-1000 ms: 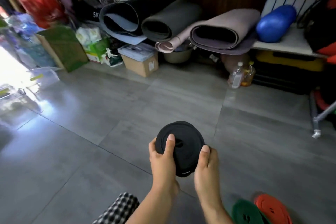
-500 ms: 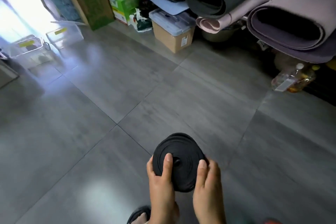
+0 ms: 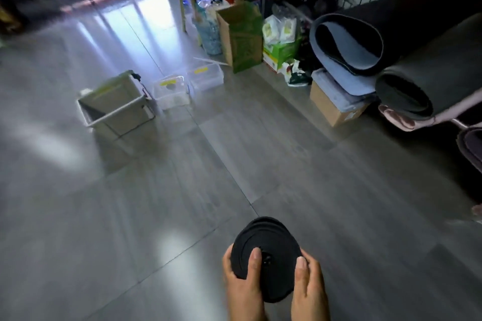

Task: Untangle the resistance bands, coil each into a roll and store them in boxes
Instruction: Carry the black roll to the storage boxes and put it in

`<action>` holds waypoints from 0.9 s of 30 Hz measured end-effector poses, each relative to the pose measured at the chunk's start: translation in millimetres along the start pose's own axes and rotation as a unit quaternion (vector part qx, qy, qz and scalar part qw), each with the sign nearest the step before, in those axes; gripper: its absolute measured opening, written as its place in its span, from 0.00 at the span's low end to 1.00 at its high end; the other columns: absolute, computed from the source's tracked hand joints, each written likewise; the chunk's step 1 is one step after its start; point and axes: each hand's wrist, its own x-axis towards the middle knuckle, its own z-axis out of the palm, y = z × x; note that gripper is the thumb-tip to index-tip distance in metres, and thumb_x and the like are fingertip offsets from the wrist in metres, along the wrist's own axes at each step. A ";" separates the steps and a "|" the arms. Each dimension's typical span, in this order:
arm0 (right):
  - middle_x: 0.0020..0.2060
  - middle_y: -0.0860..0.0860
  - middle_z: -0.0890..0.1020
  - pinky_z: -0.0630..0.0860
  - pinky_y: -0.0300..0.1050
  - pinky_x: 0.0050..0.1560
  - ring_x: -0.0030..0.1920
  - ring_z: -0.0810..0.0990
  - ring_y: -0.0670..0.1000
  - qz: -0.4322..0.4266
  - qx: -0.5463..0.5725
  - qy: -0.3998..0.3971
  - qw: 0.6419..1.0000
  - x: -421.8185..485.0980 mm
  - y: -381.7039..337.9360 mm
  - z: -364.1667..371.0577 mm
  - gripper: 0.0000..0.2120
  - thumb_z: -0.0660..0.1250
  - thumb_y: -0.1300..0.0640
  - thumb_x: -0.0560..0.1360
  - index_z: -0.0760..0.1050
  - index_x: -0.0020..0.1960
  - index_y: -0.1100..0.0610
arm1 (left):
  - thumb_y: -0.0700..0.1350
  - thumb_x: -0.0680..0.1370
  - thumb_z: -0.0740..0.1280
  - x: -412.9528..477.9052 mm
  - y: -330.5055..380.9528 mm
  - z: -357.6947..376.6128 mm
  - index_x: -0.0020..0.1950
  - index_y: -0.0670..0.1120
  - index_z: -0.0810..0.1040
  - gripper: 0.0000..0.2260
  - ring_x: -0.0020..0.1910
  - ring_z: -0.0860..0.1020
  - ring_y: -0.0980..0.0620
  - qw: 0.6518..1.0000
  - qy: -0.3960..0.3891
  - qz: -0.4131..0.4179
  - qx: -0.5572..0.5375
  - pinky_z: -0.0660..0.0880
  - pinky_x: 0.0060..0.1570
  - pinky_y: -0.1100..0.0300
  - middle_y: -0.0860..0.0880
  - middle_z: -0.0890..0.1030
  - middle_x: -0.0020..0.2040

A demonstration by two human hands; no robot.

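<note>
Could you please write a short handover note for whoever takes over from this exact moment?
Left grip: holds the black band roll on its left side, thumb across the face.
Right grip: holds the roll's right edge.
Things: the roll is held above the grey floor. The nearer clear box and farther clear box, both with yellow labels, stand ahead to the left, next to a larger bin.
Done: this band is coiled.
Left: put it in a box. Other bands are out of view.

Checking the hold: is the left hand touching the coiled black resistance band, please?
Touching; head view shows the left hand gripping the coiled black resistance band.
</note>
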 end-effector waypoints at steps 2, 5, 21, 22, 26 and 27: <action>0.51 0.58 0.78 0.68 0.33 0.44 0.50 0.76 0.56 -0.006 0.008 -0.013 1.000 -0.4 -41.4 17.2 0.54 0.40 0.16 0.50 0.75 0.53 0.55 | 0.53 0.68 0.71 9.7 36.4 -9.5 0.51 0.56 0.71 0.15 0.55 0.76 0.48 1.000 0.001 0.008 -0.003 0.71 0.52 0.57 0.49 0.78 0.53; 0.48 0.56 0.76 0.68 0.28 0.43 0.49 0.74 0.54 -0.015 0.017 -0.045 0.999 8.7 -89.6 39.7 0.59 0.41 0.16 0.50 0.74 0.56 0.61 | 0.57 0.66 0.71 28.0 80.9 -15.4 0.60 0.53 0.69 0.26 0.56 0.74 0.47 1.000 0.008 -0.003 0.001 0.71 0.57 0.53 0.45 0.73 0.60; 0.50 0.59 0.79 0.68 0.40 0.49 0.50 0.76 0.57 -0.045 -0.006 -0.102 0.994 190.2 -251.3 178.7 0.24 0.54 0.34 0.70 0.74 0.51 0.51 | 0.60 0.53 0.71 206.6 264.8 66.5 0.47 0.60 0.68 0.25 0.53 0.73 0.48 0.996 0.066 0.012 -0.055 0.68 0.55 0.57 0.42 0.71 0.61; 0.49 0.58 0.78 0.68 0.40 0.49 0.52 0.77 0.59 -0.042 -0.011 -0.110 0.993 202.1 -259.0 191.6 0.19 0.57 0.39 0.71 0.74 0.51 0.52 | 0.61 0.51 0.71 219.8 275.1 70.0 0.47 0.60 0.68 0.27 0.53 0.73 0.48 0.995 0.076 0.014 -0.061 0.67 0.55 0.58 0.43 0.72 0.61; 0.44 0.54 0.79 0.68 0.22 0.42 0.43 0.78 0.48 -0.064 -0.050 -0.097 0.992 237.1 -283.3 250.8 0.24 0.46 0.18 0.56 0.70 0.42 0.26 | 0.71 0.36 0.71 274.4 312.8 77.6 0.47 0.58 0.70 0.42 0.51 0.75 0.47 0.988 0.139 0.020 -0.073 0.68 0.53 0.57 0.45 0.75 0.55; 0.44 0.54 0.79 0.68 0.23 0.42 0.43 0.78 0.48 -0.058 -0.050 -0.099 0.992 247.3 -292.0 266.8 0.23 0.45 0.17 0.55 0.68 0.41 0.24 | 0.74 0.35 0.69 292.8 322.4 78.4 0.47 0.57 0.71 0.44 0.51 0.75 0.47 0.987 0.146 0.011 -0.072 0.69 0.53 0.57 0.46 0.76 0.54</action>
